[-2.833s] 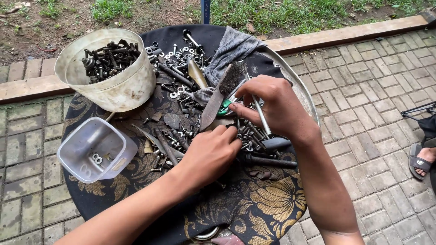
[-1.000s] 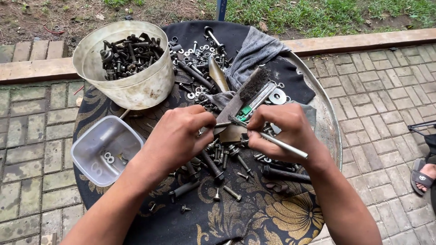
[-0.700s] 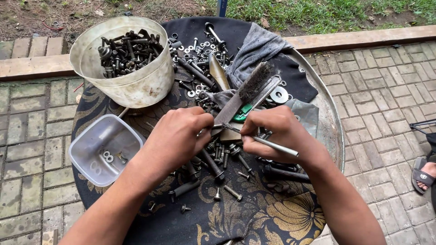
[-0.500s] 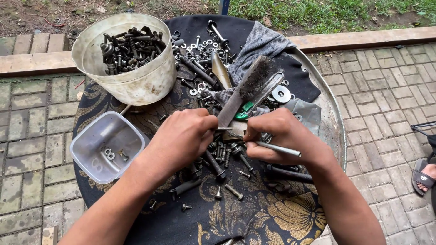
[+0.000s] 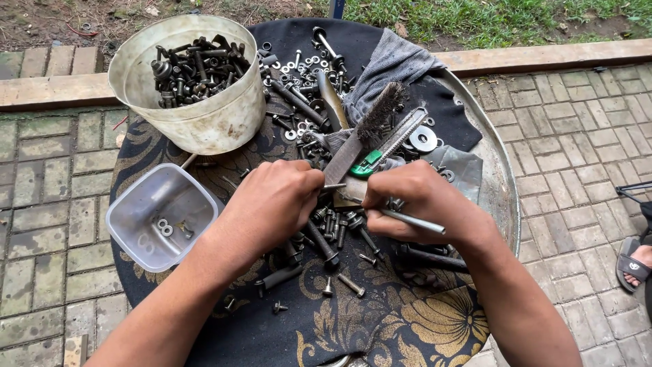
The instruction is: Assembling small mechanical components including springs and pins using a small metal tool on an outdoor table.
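My left hand point(image 5: 272, 204) pinches a small thin bolt point(image 5: 335, 185) over a pile of loose bolts and nuts point(image 5: 329, 231). The bolt's free end points at the fingertips of my right hand point(image 5: 414, 200), a few centimetres away. My right hand is closed on a long silvery metal rod point(image 5: 415, 222) that sticks out to the right past its knuckles. Whether its fingertips also touch the bolt I cannot tell. Just behind both hands lie a wire brush point(image 5: 375, 115) and a utility knife with a green slider point(image 5: 394, 141).
A round table under a black and gold patterned cloth point(image 5: 407, 326) carries everything. A pale bucket point(image 5: 204, 122) of dark bolts stands back left, with a clear plastic tub point(image 5: 136, 228) holding washers in front of it. A grey rag point(image 5: 390, 64) lies behind. Another person's sandalled foot point(image 5: 635, 261) is at the right.
My left hand has lifted off the pile and come up to meet my right hand with the small bolt. My right hand has kept the rod and barely moved.
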